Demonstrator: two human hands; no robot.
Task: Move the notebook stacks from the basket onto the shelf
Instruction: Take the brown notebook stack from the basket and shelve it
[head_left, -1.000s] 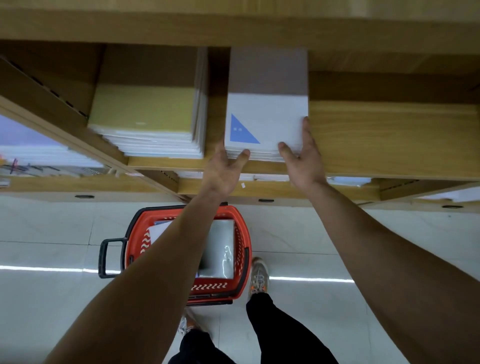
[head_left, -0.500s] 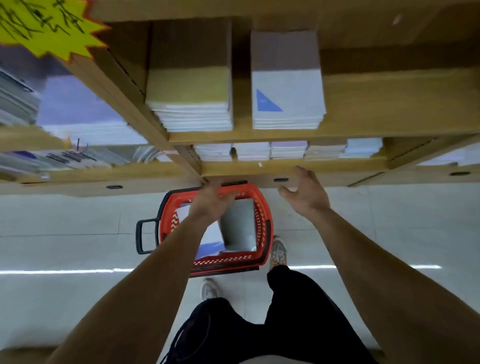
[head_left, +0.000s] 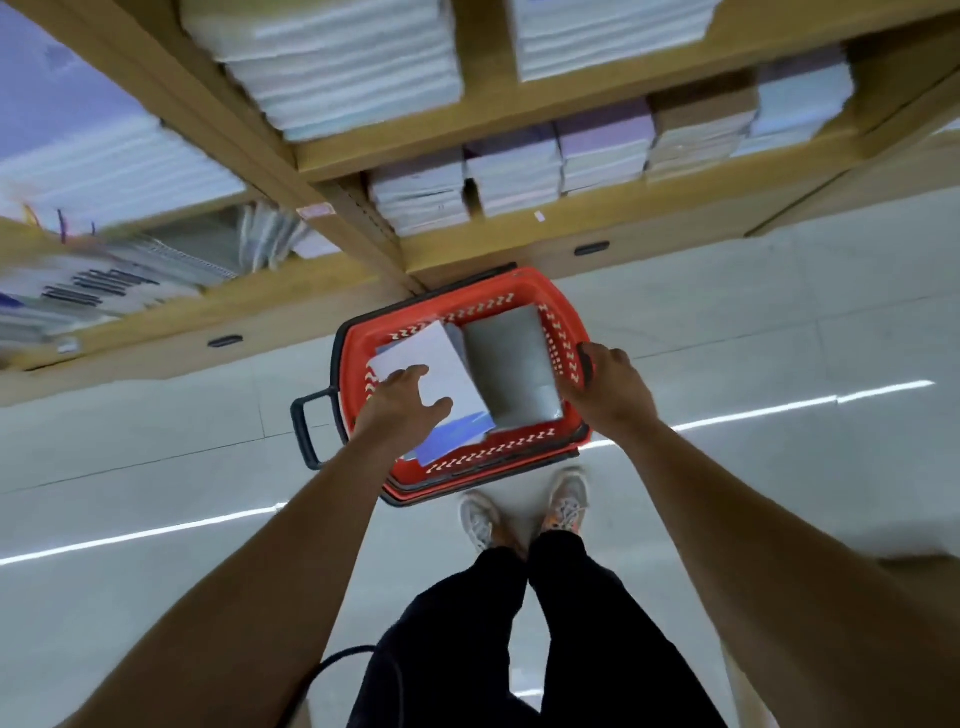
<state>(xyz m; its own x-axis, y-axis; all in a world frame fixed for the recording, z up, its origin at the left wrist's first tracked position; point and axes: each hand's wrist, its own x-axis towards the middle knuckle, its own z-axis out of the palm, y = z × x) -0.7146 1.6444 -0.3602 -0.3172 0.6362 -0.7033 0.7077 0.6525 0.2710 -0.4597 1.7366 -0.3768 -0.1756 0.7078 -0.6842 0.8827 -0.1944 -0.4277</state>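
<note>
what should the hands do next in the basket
Probably lower the left hand onto the white notebook stack and grip its edge: it is spread open over the stack in the red basket, while the right hand is at the rim.

Black trousers (head_left: 597, 623) are worn above pale grey trainers (head_left: 480, 522) touched with orange, both forearms (head_left: 311, 545) are left bare right down to the left hand (head_left: 402, 402) and the right hand (head_left: 608, 387), and a thin black cable (head_left: 343, 653) is seen looped beside the left hip.
</note>
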